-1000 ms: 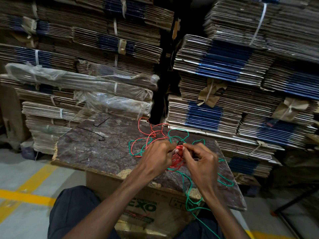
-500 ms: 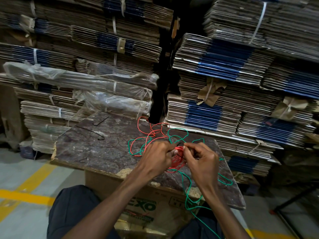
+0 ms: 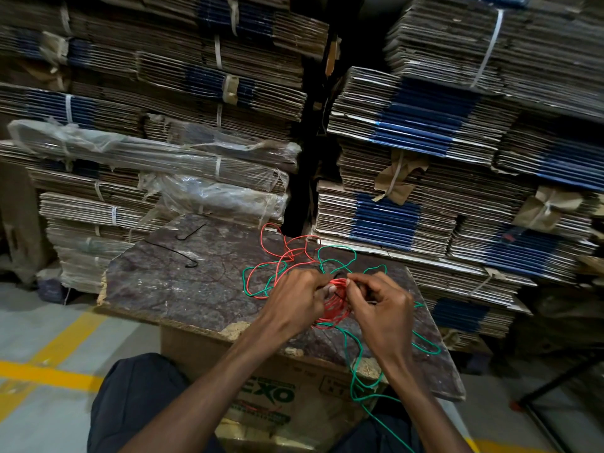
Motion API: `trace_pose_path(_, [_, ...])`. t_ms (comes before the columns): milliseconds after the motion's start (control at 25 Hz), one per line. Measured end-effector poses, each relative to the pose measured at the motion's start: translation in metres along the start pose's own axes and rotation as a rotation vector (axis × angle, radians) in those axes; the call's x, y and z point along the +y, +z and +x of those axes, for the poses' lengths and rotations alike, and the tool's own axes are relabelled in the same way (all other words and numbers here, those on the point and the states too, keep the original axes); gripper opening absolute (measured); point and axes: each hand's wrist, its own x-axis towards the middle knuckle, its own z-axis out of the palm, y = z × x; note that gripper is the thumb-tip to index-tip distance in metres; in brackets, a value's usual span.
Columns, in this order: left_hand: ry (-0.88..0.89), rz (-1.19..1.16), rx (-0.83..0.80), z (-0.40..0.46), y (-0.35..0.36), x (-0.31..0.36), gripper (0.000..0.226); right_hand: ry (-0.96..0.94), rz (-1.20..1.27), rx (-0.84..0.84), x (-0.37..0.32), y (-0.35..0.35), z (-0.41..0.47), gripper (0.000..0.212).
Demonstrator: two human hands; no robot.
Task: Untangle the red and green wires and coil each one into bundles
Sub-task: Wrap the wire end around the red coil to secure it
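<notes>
While the left hand (image 3: 295, 297) and right hand (image 3: 380, 300) both curl their fingers around a partly coiled thin red wire (image 3: 333, 299) above the dark marbled board (image 3: 183, 282), the thin green wire (image 3: 354, 361) trails loosely toward the lap.

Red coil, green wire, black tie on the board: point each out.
red coil (image 3: 334, 300), head view, on the bunched loops between the two hands
green wire (image 3: 338, 248), head view, on the far loop beyond the hands
black tie (image 3: 176, 252), head view, on its middle, lying on the board
</notes>
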Motion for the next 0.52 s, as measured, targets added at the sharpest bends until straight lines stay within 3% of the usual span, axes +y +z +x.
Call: trace_pose_path(520, [0.094, 0.147, -0.011, -0.0034, 0.0080, -0.0022, 0.026, -0.045, -0.096, -0.018, -0.0002, -0.0003, 0.0018, 0.016])
